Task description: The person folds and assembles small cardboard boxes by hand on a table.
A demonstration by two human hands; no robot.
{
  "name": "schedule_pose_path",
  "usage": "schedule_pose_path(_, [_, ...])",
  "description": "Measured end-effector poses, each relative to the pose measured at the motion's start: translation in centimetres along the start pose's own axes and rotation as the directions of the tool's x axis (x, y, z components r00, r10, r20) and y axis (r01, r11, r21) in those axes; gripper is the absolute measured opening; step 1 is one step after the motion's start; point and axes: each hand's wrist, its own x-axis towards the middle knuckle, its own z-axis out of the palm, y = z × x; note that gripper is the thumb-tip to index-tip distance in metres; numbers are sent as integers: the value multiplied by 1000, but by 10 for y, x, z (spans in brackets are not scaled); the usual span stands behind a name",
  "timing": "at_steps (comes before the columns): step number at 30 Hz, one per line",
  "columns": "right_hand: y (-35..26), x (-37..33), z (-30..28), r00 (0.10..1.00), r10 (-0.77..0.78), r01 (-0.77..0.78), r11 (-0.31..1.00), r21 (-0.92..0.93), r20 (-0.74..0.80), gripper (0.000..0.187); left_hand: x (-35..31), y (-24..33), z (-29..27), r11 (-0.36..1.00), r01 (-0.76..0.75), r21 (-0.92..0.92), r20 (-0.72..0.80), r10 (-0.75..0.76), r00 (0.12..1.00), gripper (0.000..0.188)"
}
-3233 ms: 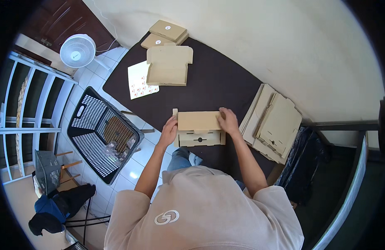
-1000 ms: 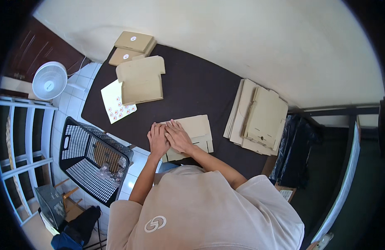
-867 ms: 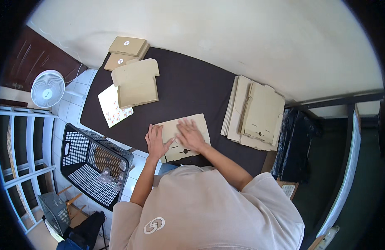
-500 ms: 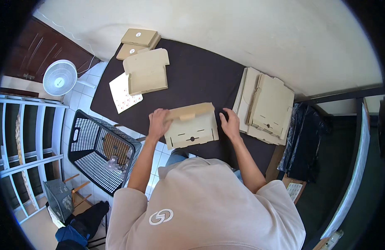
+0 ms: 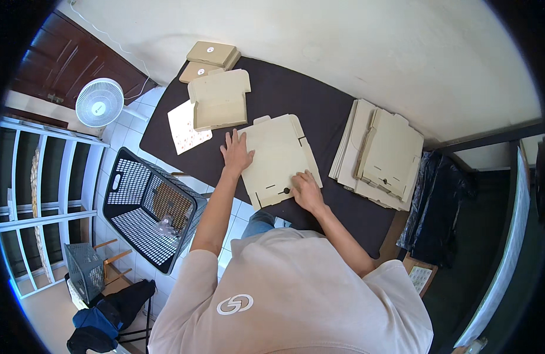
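A flat cardboard box blank lies on the dark cloth in front of me, slots and a round hole along its near edge. My left hand rests on its left edge with the fingers spread. On the lower right part, beside the round hole, sits my right hand; its fingers are slightly bent against the board, holding nothing. Beyond my left hand stands an opened cardboard box, lid raised, overlapping a white patterned sheet.
Closed boxes with round white stickers stand at the far left. A stack of cardboard blanks lies at the right of the dark-covered table. A large plastic crate stands left of the table, with a fan behind it.
The panel that was folded up at the far side now lies flat. My left hand moved up along the left edge. My right hand came in from the right onto the board.
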Motion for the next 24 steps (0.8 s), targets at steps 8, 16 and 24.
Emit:
schedule_pose_path(8, [29,-33,-27,996,82,-78,992,-96,38,52,-39,18,28,853,-360,-378,-8,386,923,63])
schedule_pose_path(16, [36,-17,-31,990,-67,52,992,-116,-125,26,-132,31,39,854,-428,-297,-25,441,897,60])
schedule_pose_path(24, [24,15,-32,988,-66,49,991,-121,-140,35,-113,30,37,893,-233,-385,-49,232,971,31])
